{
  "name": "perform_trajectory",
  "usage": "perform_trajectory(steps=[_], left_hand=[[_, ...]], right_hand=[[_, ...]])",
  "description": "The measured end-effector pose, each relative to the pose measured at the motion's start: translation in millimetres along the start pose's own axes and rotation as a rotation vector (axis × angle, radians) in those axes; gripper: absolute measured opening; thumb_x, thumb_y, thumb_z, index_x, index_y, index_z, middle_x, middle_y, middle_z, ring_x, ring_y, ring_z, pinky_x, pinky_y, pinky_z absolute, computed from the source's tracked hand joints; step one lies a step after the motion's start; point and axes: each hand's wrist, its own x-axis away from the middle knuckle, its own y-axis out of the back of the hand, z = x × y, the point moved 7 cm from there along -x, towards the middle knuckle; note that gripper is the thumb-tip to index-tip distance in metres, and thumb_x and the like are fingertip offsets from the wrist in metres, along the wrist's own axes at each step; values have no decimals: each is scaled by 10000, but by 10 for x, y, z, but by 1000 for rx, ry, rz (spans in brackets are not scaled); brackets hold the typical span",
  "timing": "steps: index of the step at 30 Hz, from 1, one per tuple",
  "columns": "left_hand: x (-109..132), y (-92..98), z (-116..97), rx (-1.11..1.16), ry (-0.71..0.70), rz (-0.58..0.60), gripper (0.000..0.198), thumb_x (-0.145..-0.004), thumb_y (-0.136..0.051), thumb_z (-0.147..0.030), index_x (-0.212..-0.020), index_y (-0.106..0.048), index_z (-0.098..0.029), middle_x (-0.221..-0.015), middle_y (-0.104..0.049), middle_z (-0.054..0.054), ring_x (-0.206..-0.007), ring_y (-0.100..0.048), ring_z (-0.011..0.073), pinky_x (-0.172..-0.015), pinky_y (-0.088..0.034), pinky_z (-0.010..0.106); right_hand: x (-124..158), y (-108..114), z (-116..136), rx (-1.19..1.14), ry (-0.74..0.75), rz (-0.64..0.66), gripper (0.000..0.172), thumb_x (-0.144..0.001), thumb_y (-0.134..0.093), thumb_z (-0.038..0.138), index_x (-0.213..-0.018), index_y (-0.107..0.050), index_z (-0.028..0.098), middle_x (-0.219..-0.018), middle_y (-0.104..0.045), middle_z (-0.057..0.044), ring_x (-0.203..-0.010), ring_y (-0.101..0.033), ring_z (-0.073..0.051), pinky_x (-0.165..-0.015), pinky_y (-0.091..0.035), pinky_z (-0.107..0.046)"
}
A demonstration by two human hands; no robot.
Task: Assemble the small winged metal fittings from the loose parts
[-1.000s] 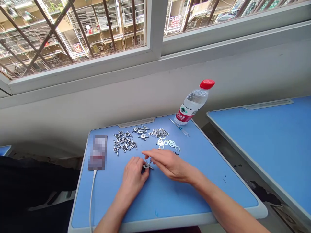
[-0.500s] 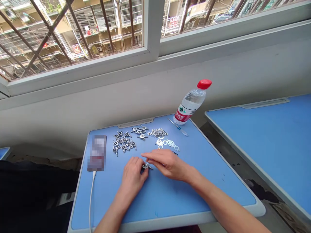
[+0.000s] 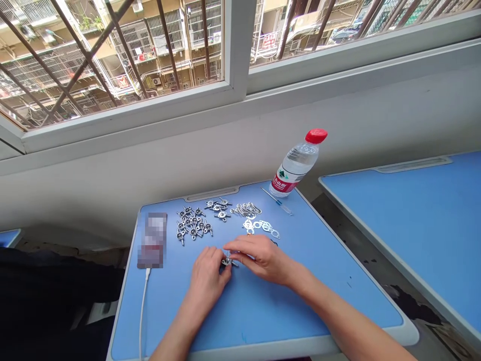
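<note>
My left hand (image 3: 206, 276) and my right hand (image 3: 259, 259) meet over a small metal fitting (image 3: 229, 261) on the blue desk (image 3: 259, 311). The left fingertips pinch the fitting, partly hiding it. My right fingertips curl close against its right side, and I cannot tell whether they grip it. Up the desk lie a cluster of four-armed metal fittings (image 3: 192, 224), several similar pieces (image 3: 220, 208), a heap of small metal rings (image 3: 246, 209) and a row of flat metal gaskets (image 3: 262, 226).
A small screwdriver (image 3: 278, 202) and a red-capped water bottle (image 3: 296, 163) stand at the desk's far edge. A pixelated phone (image 3: 152, 240) with a white cable (image 3: 143, 311) lies at left. Another blue desk (image 3: 406, 235) stands right, beyond a gap.
My right hand has drawn in from above the fitting and curled closer to it. My left hand stays on the fitting. The view has shifted slightly.
</note>
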Motion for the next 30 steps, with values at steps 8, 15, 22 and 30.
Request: perform_trajectory(steps=[8, 15, 22, 30], left_hand=[[-3, 7, -9, 2, -2, -15, 124, -763, -582, -86, -763, -537, -201, -764, -626, 9, -732, -567, 197, -630, -418, 297], [0, 0, -4, -17, 19, -1, 118, -787, -576, -104, -742, -536, -205, -757, -624, 10, -735, -573, 199, -619, -403, 301], [-4, 1, 8, -22, 0, -19, 94, -779, -581, -125, -751, -544, -207, -740, -627, 10, -713, -573, 196, -614, -398, 298], [-6, -7, 11, -52, 5, 6, 104, -780, -605, -119, -749, -551, -203, -741, -635, 11, -712, -581, 204, -614, -397, 304]], right_hand=[[-22, 1, 47, -79, 1, 49, 326, -982, -363, 141, -1243, -557, 155, -885, -692, -73, -756, -610, -162, -619, -486, -289], [12, 11, -39, -30, -2, -65, 205, -978, -463, 232, -1006, -657, 174, -730, -674, -39, -619, -582, -144, -561, -465, -272], [13, 7, -65, -59, -43, -18, 286, -991, -385, 194, -1184, -593, 162, -900, -708, -88, -767, -655, -169, -644, -521, -301], [1, 63, -27, -112, 8, -96, 178, -975, -481, 202, -1015, -653, 177, -805, -726, -48, -703, -649, -153, -619, -495, -282]])
